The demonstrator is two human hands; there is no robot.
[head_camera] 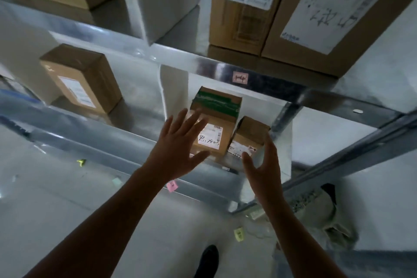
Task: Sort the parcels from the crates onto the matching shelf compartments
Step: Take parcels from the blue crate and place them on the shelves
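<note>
In the head view, you are reaching both arms toward a metal shelf (126, 156) in front of you. Your left hand (178, 149) is spreading its fingers wide and gripping nothing; it is overlapping the near left corner of the green-taped parcel (216, 119), though contact cannot be made out. Your right hand (264, 165) is also hanging open, fingers loosely fanned, just beside the right flank of the small parcel (251, 131) and holding nothing.

Both parcels are sitting in the compartment under the pink tag (240, 78) reading "1-4". The green-taped parcel is lying with its long axis running from the shelf's front edge toward the back, its green band at the far end and its white label facing up near you. The small parcel is standing right against its right side, label turned toward you; its long axis is hard to judge.

Farther left on the same level, another brown box (81, 79) is resting, well apart from the pair. On the level above, a box marked "7786" (243, 2) is standing next to a larger labelled carton (327, 11). Below, your dark shoe (208, 259) is showing on the pale floor.
</note>
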